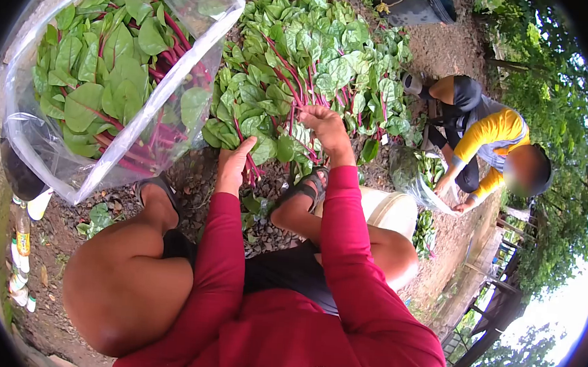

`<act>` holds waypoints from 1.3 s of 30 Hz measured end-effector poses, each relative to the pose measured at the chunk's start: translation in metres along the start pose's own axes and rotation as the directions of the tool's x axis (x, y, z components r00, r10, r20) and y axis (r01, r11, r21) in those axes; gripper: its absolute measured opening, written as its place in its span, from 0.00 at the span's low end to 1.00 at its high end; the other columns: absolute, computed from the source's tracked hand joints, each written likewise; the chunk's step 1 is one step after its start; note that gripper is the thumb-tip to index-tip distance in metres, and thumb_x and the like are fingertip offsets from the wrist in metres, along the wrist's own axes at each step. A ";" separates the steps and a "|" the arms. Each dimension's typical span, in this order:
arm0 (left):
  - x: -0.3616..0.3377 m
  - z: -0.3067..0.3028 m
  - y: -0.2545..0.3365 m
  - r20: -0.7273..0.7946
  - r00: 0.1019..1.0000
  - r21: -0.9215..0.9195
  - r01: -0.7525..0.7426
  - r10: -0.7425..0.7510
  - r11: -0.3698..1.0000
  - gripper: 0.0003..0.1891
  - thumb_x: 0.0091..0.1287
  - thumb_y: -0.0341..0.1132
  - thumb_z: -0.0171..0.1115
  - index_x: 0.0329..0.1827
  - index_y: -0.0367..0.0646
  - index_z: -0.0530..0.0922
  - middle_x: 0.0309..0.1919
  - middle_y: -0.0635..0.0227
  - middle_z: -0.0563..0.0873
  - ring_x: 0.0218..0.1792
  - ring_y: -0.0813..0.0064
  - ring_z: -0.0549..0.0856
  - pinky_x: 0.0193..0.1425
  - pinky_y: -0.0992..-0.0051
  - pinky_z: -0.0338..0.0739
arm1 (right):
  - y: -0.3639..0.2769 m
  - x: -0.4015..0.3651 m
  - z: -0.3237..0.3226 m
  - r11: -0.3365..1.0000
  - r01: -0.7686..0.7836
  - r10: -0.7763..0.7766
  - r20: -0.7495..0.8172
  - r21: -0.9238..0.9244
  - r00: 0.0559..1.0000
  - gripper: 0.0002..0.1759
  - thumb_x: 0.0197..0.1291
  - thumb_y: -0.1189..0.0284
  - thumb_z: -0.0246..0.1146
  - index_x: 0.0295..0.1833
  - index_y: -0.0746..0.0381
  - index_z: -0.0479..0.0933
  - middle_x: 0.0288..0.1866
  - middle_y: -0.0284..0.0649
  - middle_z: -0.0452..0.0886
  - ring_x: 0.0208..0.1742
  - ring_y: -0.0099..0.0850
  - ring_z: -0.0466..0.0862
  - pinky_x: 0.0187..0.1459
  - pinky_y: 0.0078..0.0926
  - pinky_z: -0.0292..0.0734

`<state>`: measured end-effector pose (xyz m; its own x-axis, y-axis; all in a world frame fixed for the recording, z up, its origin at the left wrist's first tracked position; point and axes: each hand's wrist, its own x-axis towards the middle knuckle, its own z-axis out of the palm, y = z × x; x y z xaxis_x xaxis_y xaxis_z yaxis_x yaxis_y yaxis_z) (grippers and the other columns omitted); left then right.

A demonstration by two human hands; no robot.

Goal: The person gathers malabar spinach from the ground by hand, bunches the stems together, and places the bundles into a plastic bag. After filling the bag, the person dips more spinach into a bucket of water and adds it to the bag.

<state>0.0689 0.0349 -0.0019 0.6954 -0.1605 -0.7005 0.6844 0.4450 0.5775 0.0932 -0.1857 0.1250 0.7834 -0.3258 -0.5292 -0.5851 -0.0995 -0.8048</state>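
A large heap of Malabar spinach (324, 42) with green leaves and red stems lies on the ground before me. My left hand (232, 164) is closed around a small bunch of leafy red stems at the heap's near edge. With bent fingers, my right hand (326, 128) pinches the red stems (285, 70) of a sprig that points up and left over the heap. Left of both hands stands a clear plastic bag (116, 140), its mouth wide, holding many more spinach stems (118, 62).
A white bucket (391, 211) stands beside my right leg. To the right, a co-worker in yellow sleeves (499, 126) bends over another clear bag (417, 175) with greens. A dark bucket (415, 4) is at the back. Several bottles (23, 239) lie along the left concrete edge.
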 end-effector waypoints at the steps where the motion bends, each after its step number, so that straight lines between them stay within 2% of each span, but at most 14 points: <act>1: 0.000 0.000 -0.002 0.004 1.000 -0.007 0.001 0.000 1.000 0.27 0.60 0.36 0.79 0.62 0.39 0.80 0.52 0.65 0.87 0.48 0.72 0.86 0.53 0.68 0.81 | 0.000 -0.004 -0.001 0.999 0.037 -0.037 -0.005 -0.020 0.999 0.09 0.64 0.72 0.71 0.48 0.63 0.85 0.36 0.31 0.86 0.34 0.19 0.79 0.39 0.20 0.75; 7: -0.001 0.004 0.000 0.031 0.996 -0.031 -0.088 0.089 0.996 0.35 0.63 0.42 0.78 0.71 0.41 0.73 0.62 0.65 0.82 0.58 0.70 0.82 0.62 0.66 0.77 | 0.011 -0.033 0.032 0.810 0.363 -0.369 0.080 -0.461 0.926 0.09 0.57 0.76 0.72 0.45 0.63 0.87 0.40 0.41 0.89 0.40 0.29 0.85 0.48 0.26 0.80; 11: -0.003 0.002 -0.001 0.009 0.998 -0.010 -0.068 0.068 0.998 0.36 0.64 0.44 0.77 0.71 0.40 0.72 0.63 0.65 0.82 0.59 0.69 0.81 0.62 0.65 0.77 | 0.031 -0.057 0.063 0.860 0.124 -0.038 0.181 -0.496 0.983 0.13 0.59 0.75 0.71 0.50 0.64 0.87 0.43 0.45 0.90 0.42 0.30 0.87 0.49 0.29 0.81; 17: -0.016 0.011 0.016 -0.045 0.999 -0.038 -0.004 0.002 0.999 0.32 0.62 0.37 0.78 0.67 0.35 0.75 0.58 0.64 0.84 0.54 0.71 0.83 0.59 0.68 0.78 | 0.040 -0.064 0.073 0.815 0.176 -0.028 0.266 -0.552 0.964 0.15 0.58 0.72 0.72 0.50 0.64 0.86 0.41 0.46 0.90 0.40 0.31 0.88 0.48 0.31 0.81; 21: -0.004 0.003 0.000 -0.005 1.000 -0.051 0.001 -0.001 0.999 0.24 0.59 0.28 0.77 0.58 0.32 0.80 0.50 0.65 0.87 0.46 0.73 0.85 0.55 0.70 0.79 | 0.037 -0.061 0.074 0.866 0.131 0.035 0.320 -0.483 0.947 0.14 0.60 0.71 0.70 0.51 0.63 0.87 0.40 0.42 0.90 0.39 0.33 0.87 0.48 0.31 0.81; 22: 0.001 -0.001 -0.008 -0.061 0.998 -0.004 0.030 -0.030 1.000 0.21 0.57 0.26 0.75 0.54 0.32 0.82 0.46 0.66 0.88 0.42 0.74 0.85 0.52 0.72 0.79 | 0.046 -0.050 0.064 0.842 0.206 -0.068 0.281 -0.499 0.957 0.13 0.62 0.71 0.69 0.50 0.63 0.87 0.39 0.43 0.89 0.39 0.28 0.86 0.46 0.28 0.80; 23: 0.002 -0.003 -0.008 -0.064 0.998 0.013 0.012 -0.011 1.000 0.21 0.57 0.26 0.75 0.54 0.32 0.82 0.47 0.66 0.88 0.42 0.75 0.85 0.52 0.72 0.79 | 0.033 -0.047 0.056 0.885 0.051 -0.010 0.089 -0.463 0.996 0.12 0.65 0.70 0.67 0.50 0.65 0.86 0.37 0.42 0.89 0.37 0.25 0.84 0.44 0.26 0.80; 24: 0.002 -0.004 -0.007 -0.066 0.998 0.032 -0.004 0.006 0.999 0.21 0.57 0.26 0.74 0.54 0.32 0.82 0.47 0.66 0.88 0.42 0.75 0.85 0.51 0.72 0.79 | 0.064 -0.022 0.040 0.942 0.132 -0.145 -0.019 -0.308 0.989 0.12 0.66 0.71 0.65 0.50 0.67 0.86 0.34 0.38 0.87 0.33 0.23 0.81 0.39 0.25 0.79; 27: -0.001 -0.002 -0.004 -0.081 0.995 0.062 0.065 -0.059 0.996 0.21 0.57 0.26 0.73 0.54 0.32 0.82 0.46 0.66 0.88 0.42 0.75 0.85 0.50 0.73 0.79 | 0.070 0.014 0.005 0.884 0.069 -0.202 -0.245 -0.463 0.948 0.15 0.65 0.69 0.65 0.51 0.68 0.85 0.33 0.37 0.86 0.31 0.22 0.81 0.35 0.24 0.78; 29: 0.003 -0.003 -0.010 -0.082 0.995 0.051 0.054 -0.049 0.997 0.21 0.57 0.26 0.73 0.55 0.33 0.82 0.47 0.66 0.88 0.42 0.75 0.85 0.50 0.73 0.79 | 0.075 0.027 0.005 0.849 0.079 -0.191 -0.164 -0.523 0.968 0.18 0.61 0.66 0.68 0.51 0.67 0.86 0.43 0.52 0.89 0.45 0.38 0.89 0.51 0.33 0.82; 30: -0.001 0.002 -0.004 -0.079 0.997 0.023 0.026 -0.024 0.999 0.22 0.57 0.24 0.72 0.57 0.33 0.81 0.48 0.66 0.87 0.43 0.75 0.85 0.51 0.73 0.80 | 0.101 0.046 0.006 0.918 -0.031 -0.035 -0.156 -0.396 0.987 0.22 0.59 0.64 0.69 0.54 0.68 0.84 0.47 0.54 0.88 0.49 0.40 0.89 0.54 0.34 0.81; 33: -0.003 0.005 0.000 -0.092 0.996 0.039 0.000 0.004 0.999 0.23 0.57 0.23 0.72 0.58 0.33 0.80 0.49 0.66 0.87 0.44 0.74 0.86 0.52 0.72 0.80 | 0.109 0.050 0.024 0.878 0.005 -0.095 -0.163 -0.478 0.982 0.25 0.58 0.64 0.70 0.56 0.71 0.83 0.49 0.56 0.88 0.52 0.42 0.88 0.55 0.35 0.80; 34: -0.005 0.005 0.001 -0.089 0.996 0.024 -0.008 0.010 1.000 0.24 0.57 0.23 0.73 0.59 0.34 0.80 0.49 0.67 0.87 0.44 0.74 0.86 0.54 0.72 0.80 | 0.111 0.053 0.026 0.872 0.005 -0.088 -0.147 -0.489 0.985 0.24 0.61 0.68 0.72 0.58 0.73 0.81 0.46 0.45 0.89 0.45 0.30 0.87 0.50 0.27 0.81; 39: -0.001 0.000 0.003 -0.052 0.990 0.012 0.129 -0.128 0.992 0.26 0.58 0.23 0.74 0.62 0.34 0.78 0.53 0.65 0.87 0.49 0.74 0.86 0.58 0.72 0.79 | 0.070 0.023 0.014 0.994 -0.028 0.013 -0.136 -0.105 0.991 0.19 0.62 0.72 0.72 0.55 0.72 0.82 0.43 0.36 0.87 0.40 0.23 0.82 0.46 0.22 0.78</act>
<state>0.0704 0.0360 0.0006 0.5898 -0.1701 -0.7894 0.7709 0.4098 0.4876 0.0728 -0.1866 0.0528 0.7398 -0.4521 -0.4983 -0.6254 -0.1890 -0.7571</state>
